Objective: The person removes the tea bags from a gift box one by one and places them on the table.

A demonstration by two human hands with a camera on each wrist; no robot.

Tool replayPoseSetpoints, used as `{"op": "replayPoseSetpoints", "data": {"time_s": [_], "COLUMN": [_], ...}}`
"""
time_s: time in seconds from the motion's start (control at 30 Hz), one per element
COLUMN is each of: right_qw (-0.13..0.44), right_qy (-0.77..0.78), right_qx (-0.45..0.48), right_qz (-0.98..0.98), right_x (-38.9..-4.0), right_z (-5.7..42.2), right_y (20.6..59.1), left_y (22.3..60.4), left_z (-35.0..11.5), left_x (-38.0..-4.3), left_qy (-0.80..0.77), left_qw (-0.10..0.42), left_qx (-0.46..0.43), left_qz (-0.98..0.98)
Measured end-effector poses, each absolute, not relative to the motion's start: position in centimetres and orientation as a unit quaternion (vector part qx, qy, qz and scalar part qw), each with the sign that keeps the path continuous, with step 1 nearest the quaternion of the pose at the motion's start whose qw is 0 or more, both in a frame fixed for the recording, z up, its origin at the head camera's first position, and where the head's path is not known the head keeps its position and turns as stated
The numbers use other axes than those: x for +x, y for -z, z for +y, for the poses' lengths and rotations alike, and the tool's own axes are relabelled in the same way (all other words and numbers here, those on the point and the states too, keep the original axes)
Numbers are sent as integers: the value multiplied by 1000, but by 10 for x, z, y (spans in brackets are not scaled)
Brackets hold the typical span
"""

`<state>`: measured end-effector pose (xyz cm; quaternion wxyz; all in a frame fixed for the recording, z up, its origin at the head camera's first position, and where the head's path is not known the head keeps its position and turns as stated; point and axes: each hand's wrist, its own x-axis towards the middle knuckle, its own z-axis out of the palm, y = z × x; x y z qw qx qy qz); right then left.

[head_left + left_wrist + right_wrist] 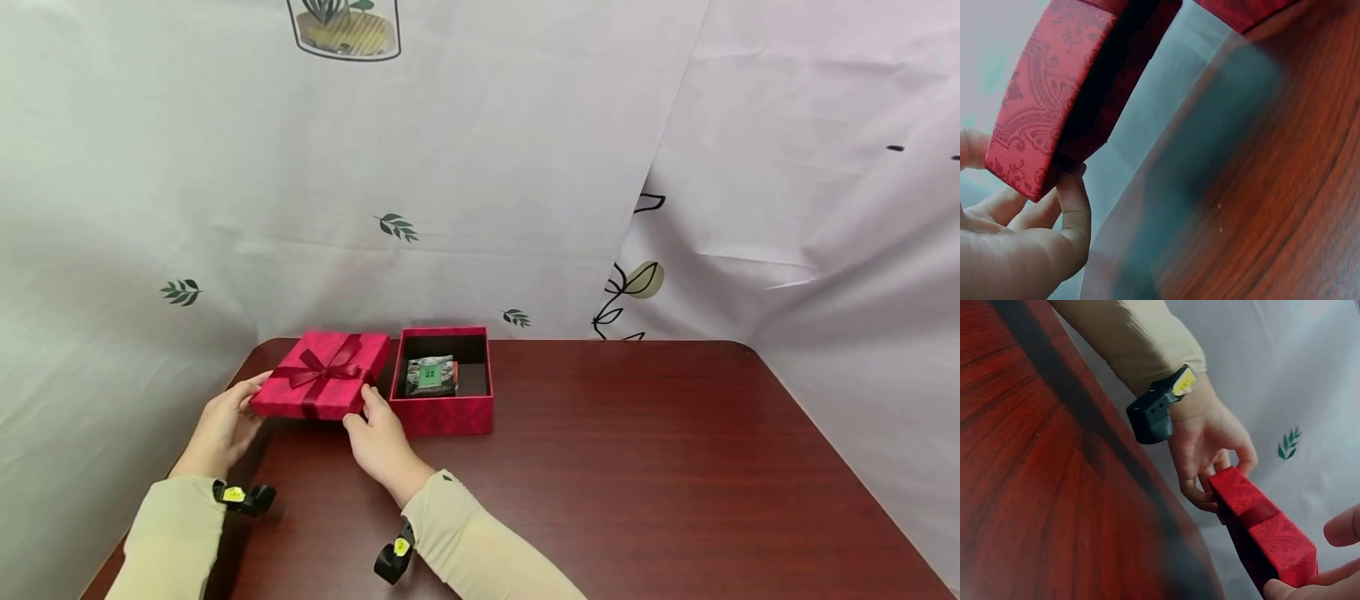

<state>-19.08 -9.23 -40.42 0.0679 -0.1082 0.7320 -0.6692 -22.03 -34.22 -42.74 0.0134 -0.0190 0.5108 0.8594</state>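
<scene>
- One red lid point(339, 390), shallow, hollow beneath, paisley sides, dark ribbon bow point(321, 369) on top; toward eight o'clock in the head view, tilted.
- Left hand point(225, 421): fingers curled, gripping the lid's corner at eight o'clock.
- Right hand point(382, 442): thumb and fingers parted only by the lid edge, pinching its corner at four o'clock.
- Red box point(442, 415), topless, dark-lined, rectangular: just beside the lid, three o'clock.
- Glossy flat packet point(431, 377) inside, toward eight o'clock.
- Table point(675, 467): reddish, streaked wood grain.
</scene>
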Motion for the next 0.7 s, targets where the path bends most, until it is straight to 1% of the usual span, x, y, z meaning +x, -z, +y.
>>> {"op": "replayPoseSetpoints", "data": {"time_s": [0.23, 0.7], "right_qw": [71, 84], "right_qy": [642, 646], "right_qx": [-85, -42], "right_qz": [759, 758], "right_x": [-192, -196], "right_z": [-97, -101], "right_y": [414, 432], "left_y": [431, 440], "left_z": [-342, -330], "left_x": [-222, -225], "left_qy": [-838, -747], "left_qw": [33, 20], "left_qx": [-65, -118], "left_qz": [541, 654]}}
